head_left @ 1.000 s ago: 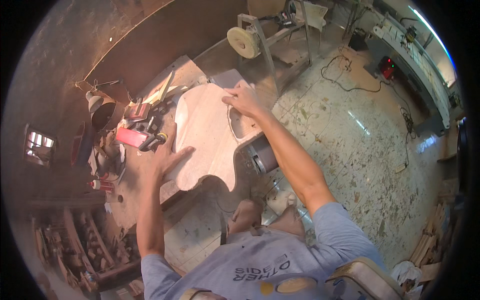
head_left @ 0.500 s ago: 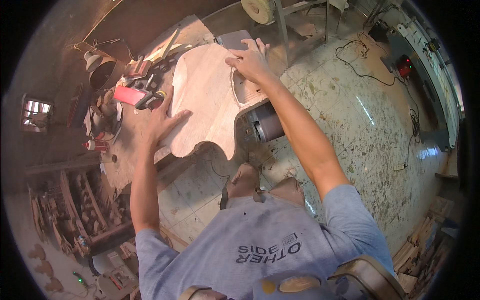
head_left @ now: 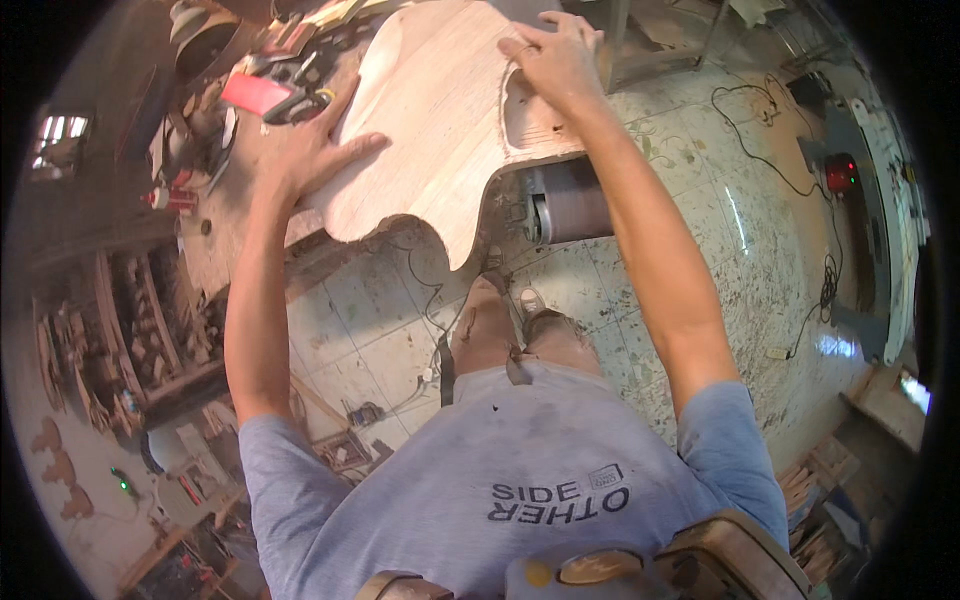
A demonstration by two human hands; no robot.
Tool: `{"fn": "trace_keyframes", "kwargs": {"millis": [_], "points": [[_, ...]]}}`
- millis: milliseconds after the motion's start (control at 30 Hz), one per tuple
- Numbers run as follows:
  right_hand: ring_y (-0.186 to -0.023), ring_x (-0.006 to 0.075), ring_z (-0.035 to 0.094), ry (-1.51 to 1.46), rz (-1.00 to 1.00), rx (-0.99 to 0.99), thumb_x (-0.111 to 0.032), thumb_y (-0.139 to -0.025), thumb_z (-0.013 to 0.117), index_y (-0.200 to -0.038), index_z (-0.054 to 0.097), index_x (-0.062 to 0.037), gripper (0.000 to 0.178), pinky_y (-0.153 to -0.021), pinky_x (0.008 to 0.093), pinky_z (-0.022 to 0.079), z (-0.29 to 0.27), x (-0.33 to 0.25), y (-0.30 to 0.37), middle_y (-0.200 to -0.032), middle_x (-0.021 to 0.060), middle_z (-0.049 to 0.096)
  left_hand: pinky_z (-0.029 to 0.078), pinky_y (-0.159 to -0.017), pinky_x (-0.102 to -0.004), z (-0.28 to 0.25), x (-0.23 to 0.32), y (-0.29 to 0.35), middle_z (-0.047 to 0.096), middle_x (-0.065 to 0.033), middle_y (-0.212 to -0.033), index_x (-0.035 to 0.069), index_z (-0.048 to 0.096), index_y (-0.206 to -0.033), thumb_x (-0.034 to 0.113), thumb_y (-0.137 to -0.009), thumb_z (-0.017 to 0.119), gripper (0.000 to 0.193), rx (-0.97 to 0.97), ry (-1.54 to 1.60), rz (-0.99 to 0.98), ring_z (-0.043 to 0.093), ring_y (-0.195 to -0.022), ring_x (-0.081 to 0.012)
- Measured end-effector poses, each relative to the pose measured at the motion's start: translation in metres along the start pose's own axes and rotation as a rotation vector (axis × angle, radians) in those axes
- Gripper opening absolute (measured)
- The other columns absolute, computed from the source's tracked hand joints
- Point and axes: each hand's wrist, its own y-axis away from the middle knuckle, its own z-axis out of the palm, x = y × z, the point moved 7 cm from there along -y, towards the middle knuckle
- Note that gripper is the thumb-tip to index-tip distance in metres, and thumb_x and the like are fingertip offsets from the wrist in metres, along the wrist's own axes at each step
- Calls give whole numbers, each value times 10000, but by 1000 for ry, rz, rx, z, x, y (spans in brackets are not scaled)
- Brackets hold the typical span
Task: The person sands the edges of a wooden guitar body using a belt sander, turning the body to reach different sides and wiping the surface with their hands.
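Observed lying over workbench [head_left: 217, 257], with near end overhanging its edge: pale, curved wooden board [head_left: 425, 130], above and beside brown roller [head_left: 578, 203]; contact not made out. Found left hand [head_left: 312, 160] on left edge, with thumb spread wide from fingers. Noted right hand [head_left: 562, 68] by carved hollow [head_left: 528, 118], with fingers bent and parted; could not make out grip beneath.
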Motion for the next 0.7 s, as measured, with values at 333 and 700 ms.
{"fn": "trace_keyframes", "kwargs": {"millis": [333, 700], "points": [[-1265, 423, 526, -9, -118, 50, -351, -897, 723, -1043, 816, -86, 316, -1106, 503, 388, -6, -13, 1, -1272, 253, 644, 389, -1185, -445, -12, 12, 12, 540, -278, -1516, 152, 247, -1676, 733, -807, 712, 1145, -81, 0, -44, 524, -1408, -420], [-1227, 429, 581, -98, -40, -48, -391, -972, 675, -1212, 775, -66, 416, -1084, 473, 442, -22, -19, -3, -1284, 281, 628, 436, -1153, -445, -20, 15, 4, 558, -278, -1495, 147, 247, -1674, 743, -829, 704, 1130, -57, 172, 39, 588, -1334, -405]]}}
